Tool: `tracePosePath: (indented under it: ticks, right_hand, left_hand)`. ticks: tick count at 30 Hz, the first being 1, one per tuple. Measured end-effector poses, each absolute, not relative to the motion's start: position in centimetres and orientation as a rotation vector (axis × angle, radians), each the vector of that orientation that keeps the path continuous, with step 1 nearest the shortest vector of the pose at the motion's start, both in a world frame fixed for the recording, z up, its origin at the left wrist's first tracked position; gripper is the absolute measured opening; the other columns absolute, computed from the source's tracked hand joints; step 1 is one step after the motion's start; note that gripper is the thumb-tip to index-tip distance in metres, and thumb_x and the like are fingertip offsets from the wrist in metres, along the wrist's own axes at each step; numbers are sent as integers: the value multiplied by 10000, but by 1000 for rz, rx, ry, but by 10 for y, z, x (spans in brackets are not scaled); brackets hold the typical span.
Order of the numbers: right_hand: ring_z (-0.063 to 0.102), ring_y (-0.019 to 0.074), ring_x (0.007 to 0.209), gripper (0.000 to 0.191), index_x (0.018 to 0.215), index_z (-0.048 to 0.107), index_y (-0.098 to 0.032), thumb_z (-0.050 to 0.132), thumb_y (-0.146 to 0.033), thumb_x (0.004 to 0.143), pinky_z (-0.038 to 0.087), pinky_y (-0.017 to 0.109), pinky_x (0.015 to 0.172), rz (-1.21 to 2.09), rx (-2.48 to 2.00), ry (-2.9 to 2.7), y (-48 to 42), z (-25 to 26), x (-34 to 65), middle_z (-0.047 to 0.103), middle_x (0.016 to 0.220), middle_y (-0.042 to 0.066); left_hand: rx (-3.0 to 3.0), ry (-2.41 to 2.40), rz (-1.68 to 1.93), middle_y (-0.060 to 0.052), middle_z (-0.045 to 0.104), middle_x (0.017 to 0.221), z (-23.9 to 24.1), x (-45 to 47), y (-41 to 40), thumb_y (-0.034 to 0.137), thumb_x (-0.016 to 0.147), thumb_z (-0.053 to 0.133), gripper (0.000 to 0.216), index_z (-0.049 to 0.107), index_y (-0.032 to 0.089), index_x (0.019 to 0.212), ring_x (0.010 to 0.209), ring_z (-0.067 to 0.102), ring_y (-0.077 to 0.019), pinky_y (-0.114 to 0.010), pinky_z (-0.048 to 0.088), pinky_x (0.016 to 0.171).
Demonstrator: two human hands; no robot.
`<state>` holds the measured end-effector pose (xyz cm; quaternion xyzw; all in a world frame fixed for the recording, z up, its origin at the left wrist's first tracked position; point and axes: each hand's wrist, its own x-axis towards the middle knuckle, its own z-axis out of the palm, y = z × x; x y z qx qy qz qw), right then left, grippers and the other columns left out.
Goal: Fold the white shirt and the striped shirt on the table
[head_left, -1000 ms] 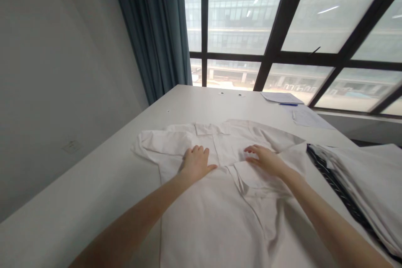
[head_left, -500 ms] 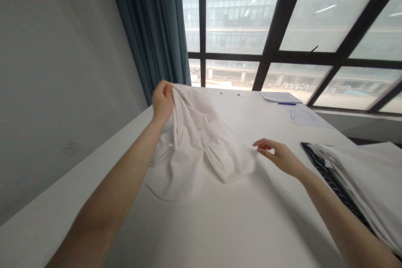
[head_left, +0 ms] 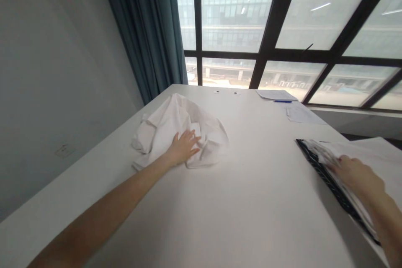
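Note:
A crumpled piece of white fabric (head_left: 169, 121) lies on the white table, its kind not clear among the folds. My left hand (head_left: 184, 147) is open, fingers spread, just over the fabric's near side and seemingly touching it. At the right, my right hand (head_left: 358, 176) is at the left edge of a stack of white fabric (head_left: 380, 155). Its fingers are blurred and partly hidden against the layers, so whether they grip one I cannot tell. Under the stack, a black piece with white marks (head_left: 328, 184) shows along the edge.
Papers (head_left: 273, 95) with a blue pen (head_left: 282, 101) lie at the table's far right, with another sheet (head_left: 303, 115) nearer. Two small round fittings sit near the far edge. A grey wall (head_left: 56, 71) and blue curtain (head_left: 150, 29) border the left; windows stand behind.
My left hand has let go of the raised fabric, which now lies farther left on the table, and moved down over it. My right hand has moved right to the fabric stack.

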<state>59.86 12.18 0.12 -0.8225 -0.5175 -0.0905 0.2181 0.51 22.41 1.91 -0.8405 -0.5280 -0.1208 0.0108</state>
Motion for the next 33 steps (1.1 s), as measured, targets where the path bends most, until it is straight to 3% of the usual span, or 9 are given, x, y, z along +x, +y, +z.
tracePosePath:
  ticks: [7, 9, 11, 13, 16, 21, 25, 29, 33]
  right_hand:
    - [492, 244, 488, 323, 605, 559, -299, 594, -607, 696, 353, 406, 493, -110, -2013, -1353, 126, 74, 528, 580, 574, 84]
    - [486, 213, 526, 359, 715, 602, -270, 590, -626, 758, 344, 358, 497, 119, -1774, -1392, 129, 100, 474, 560, 602, 46]
    - [477, 172, 568, 377, 741, 578, -242, 598, -616, 788, 346, 306, 510, 329, -1460, -1486, 132, 117, 415, 522, 640, 4]
    - [456, 140, 561, 369, 781, 547, -238, 570, -603, 832, 336, 262, 497, 557, -1236, -1550, 134, 128, 362, 490, 641, -29]
    - [434, 118, 517, 354, 809, 512, -248, 557, -597, 850, 340, 230, 470, 696, -1084, -1518, 133, 142, 313, 469, 615, -53]
    - [446, 105, 489, 333, 758, 521, -241, 634, -551, 800, 363, 217, 432, 789, -1057, -1358, 128, 161, 311, 480, 605, -49]
    - [388, 81, 407, 343, 720, 540, -228, 718, -522, 714, 290, 200, 351, 903, -1119, -1322, 121, 176, 330, 456, 546, -59]
    - [403, 98, 406, 301, 724, 608, -259, 741, -528, 703, 254, 209, 334, 735, -1177, -1365, 116, 196, 348, 505, 559, -32]
    - [473, 147, 521, 205, 733, 659, -288, 659, -471, 827, 306, 252, 443, 175, -1341, -1569, 148, 195, 377, 552, 596, -5]
  left_hand:
    - [-2569, -1841, -300, -171, 448, 1461, 15, 3, 228, 242, 935, 503, 314, 601, 196, 1231, 1395, 321, -379, -677, 158, 1079]
    - [-2614, -1802, -373, -168, 493, 1420, 33, 29, 222, 271, 958, 464, 322, 580, 183, 1245, 1376, 366, -335, -618, 197, 1105]
    - [-2772, -1673, -493, -81, 537, 1393, 51, 64, 202, 335, 997, 386, 347, 518, 236, 1303, 1318, 456, -198, -406, 322, 1109]
    - [-3154, -1481, -904, -111, 546, 1375, 65, 97, 175, 392, 969, 453, 447, 443, 181, 1363, 1252, 522, -187, -315, 409, 1041]
    - [-3334, -1448, -992, -128, 625, 1245, 72, 121, 147, 376, 807, 677, 543, 509, 166, 1279, 1124, 602, -253, -335, 474, 939]
    - [-2969, -1976, -945, -27, 708, 851, 75, 77, 160, 168, 791, 565, 203, 650, 190, 975, 797, 656, -200, -266, 458, 680]
    - [-2948, -2080, -907, -6, 698, 779, 107, 20, 170, 315, 769, 596, 195, 708, 168, 833, 789, 641, -210, -265, 443, 675]
    - [-3218, -2007, -783, -10, 718, 832, 161, -17, 162, 439, 747, 632, 293, 736, 190, 861, 816, 637, -222, -263, 464, 681]
    - [-3203, -1904, -558, 0, 703, 818, 191, -33, 178, 465, 768, 662, 295, 729, 197, 873, 751, 638, -198, -232, 459, 639]
